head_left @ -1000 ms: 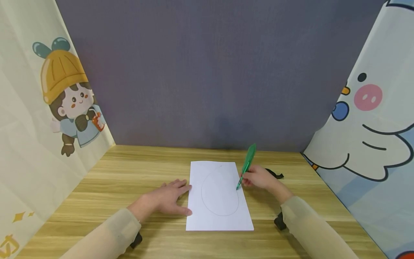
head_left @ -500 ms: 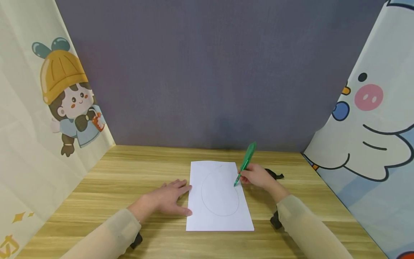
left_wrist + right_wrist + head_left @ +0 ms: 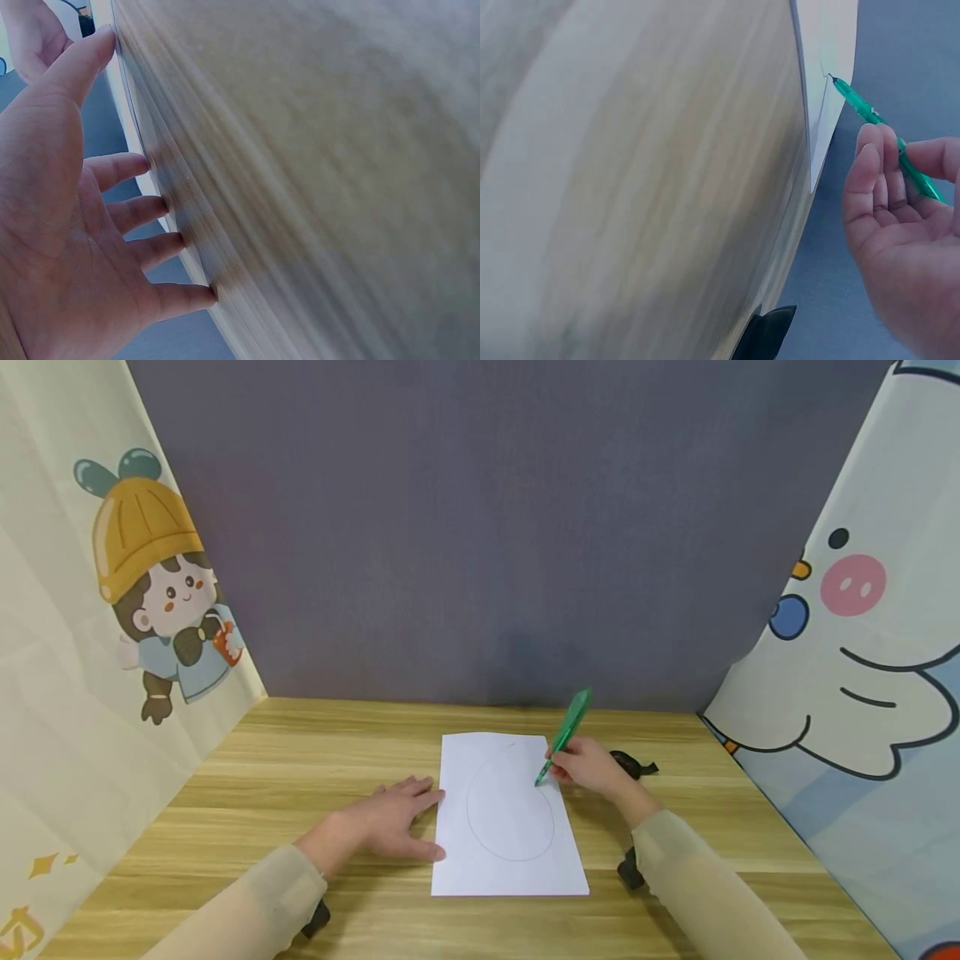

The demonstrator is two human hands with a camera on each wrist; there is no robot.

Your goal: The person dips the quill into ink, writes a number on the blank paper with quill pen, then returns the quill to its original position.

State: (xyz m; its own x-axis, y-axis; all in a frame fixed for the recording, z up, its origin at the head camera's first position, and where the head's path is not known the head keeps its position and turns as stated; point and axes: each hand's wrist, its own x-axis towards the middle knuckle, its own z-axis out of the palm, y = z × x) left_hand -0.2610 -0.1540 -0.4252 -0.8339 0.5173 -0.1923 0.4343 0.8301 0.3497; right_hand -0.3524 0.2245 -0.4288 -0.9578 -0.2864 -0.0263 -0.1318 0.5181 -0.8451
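A white sheet of paper point(image 3: 555, 878) lies on the wooden table, bearing a thin, egg-shaped pencil-like line point(image 3: 517, 860) with a gap at its upper right. My right hand point(image 3: 591, 767) pinches a green pen point(image 3: 564, 735) with a wide, feather-shaped top. In the right wrist view the pen point(image 3: 864, 110) has its tip at the line's end on the paper, and the other fingers curl in. At the paper's left edge rests my left hand point(image 3: 393, 822), fingers spread. Its fingertips and thumb point(image 3: 105, 49) touch down there, as the left wrist view shows.
The wooden table point(image 3: 285, 768) ends at a dark grey upright panel point(image 3: 480, 543) behind. A small black object with a strap-like end point(image 3: 637, 765) lies beyond my right wrist, partly hidden. Cartoon-printed cloths point(image 3: 60, 610) hang at both sides.
My right hand has moved up and left with the pen, lengthening the curve on its right side. The left hand and the paper stay where they were.
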